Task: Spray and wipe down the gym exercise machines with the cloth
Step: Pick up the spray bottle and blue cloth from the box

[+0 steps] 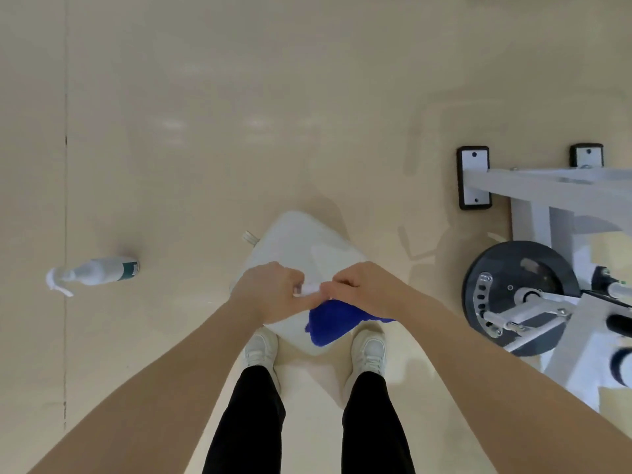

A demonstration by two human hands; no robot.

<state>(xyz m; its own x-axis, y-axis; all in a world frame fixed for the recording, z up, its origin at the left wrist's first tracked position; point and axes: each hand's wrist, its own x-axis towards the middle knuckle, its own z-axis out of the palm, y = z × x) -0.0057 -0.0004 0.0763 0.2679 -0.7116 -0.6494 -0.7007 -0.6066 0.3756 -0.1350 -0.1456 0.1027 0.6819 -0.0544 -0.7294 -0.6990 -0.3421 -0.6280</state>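
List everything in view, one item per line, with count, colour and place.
jug: one, white, floor ahead of the feet
small white piece: one, between both hands' fingertips
cloth: one, blue, under the right hand
spray bottle: one, white with dark band, lying on floor, left
exercise machine: one, white frame, right
weight plate: one, black, on the machine
shoes: two, white
left hand: one, pinching the piece
right hand: one, pinching the piece, holding cloth

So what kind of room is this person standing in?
Most likely a gym. A white exercise machine stands on the right with a round black weight plate on it, and the smooth beige floor looks like a workout room's. A spray bottle lies there for cleaning.
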